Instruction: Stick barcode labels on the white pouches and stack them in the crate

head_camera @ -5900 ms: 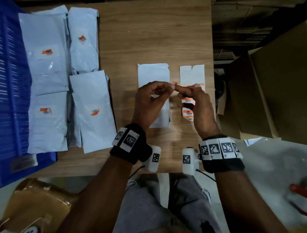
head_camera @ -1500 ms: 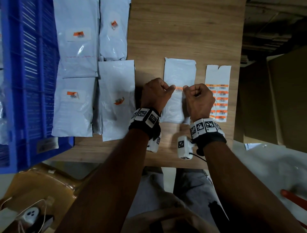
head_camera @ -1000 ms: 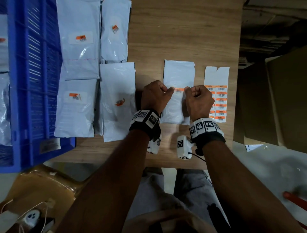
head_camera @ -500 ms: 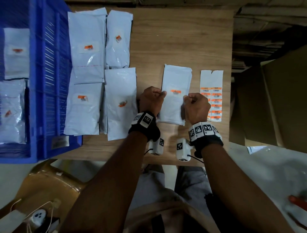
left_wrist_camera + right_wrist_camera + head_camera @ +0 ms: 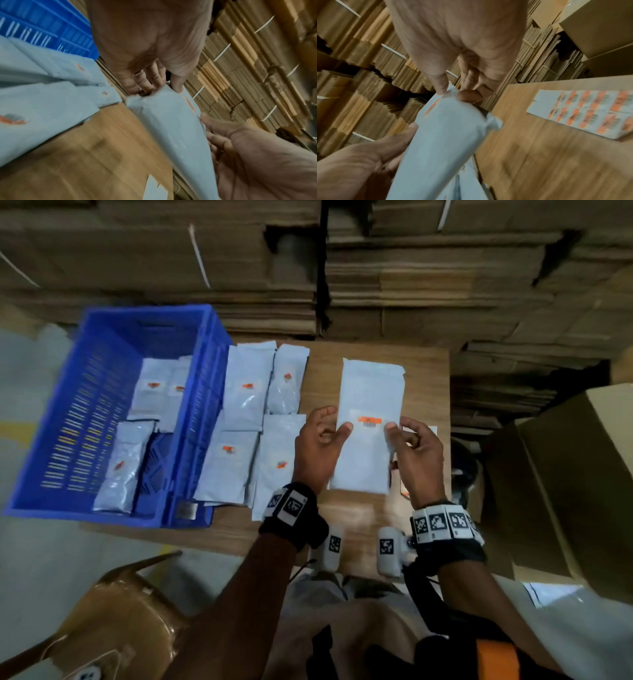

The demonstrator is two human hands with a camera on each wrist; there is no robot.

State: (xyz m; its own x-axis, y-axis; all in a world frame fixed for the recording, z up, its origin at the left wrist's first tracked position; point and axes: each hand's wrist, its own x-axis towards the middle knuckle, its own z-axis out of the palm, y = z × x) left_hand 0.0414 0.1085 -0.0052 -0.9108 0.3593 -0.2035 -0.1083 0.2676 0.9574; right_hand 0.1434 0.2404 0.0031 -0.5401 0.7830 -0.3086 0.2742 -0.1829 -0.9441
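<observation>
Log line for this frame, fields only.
left hand: grips pouch left edge | right hand: grips right edge | pouch: labelled, lifted off table | crate: holds pouches | next: likely to crate

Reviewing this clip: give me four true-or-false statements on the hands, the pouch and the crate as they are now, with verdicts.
1. Both hands, left and right, hold one pouch. True.
2. That pouch has no label. False: an orange label is on it.
3. The crate is empty. False: pouches lie inside.
4. The label sheet lies on the table. True.
</observation>
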